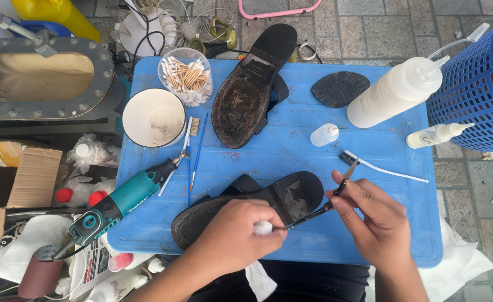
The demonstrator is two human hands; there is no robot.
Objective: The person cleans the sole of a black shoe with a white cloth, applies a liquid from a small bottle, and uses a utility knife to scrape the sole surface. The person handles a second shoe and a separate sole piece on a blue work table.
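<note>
Teal-and-black rotary tool point(118, 204) lying at left edge of scuffed blue plastic tabletop point(291, 151), white cup point(153, 117) behind it. Left hand point(232, 237) curled, pinching small white bottle point(263, 227) over worn black sandal sole point(246, 208) at table's near edge. Right hand point(372, 221) pinching thin dark brush point(344, 182), touching bottle tip.

We note grey stone paving point(403, 33) running across the far side and down the right. A low blue plastic table point(291, 151) fills the middle, scratched and stained. At far left we see a grey bolted metal ring point(98, 84); at far right, a blue plastic basket point(475, 89). Daylight is even and soft, shadows faint.
</note>
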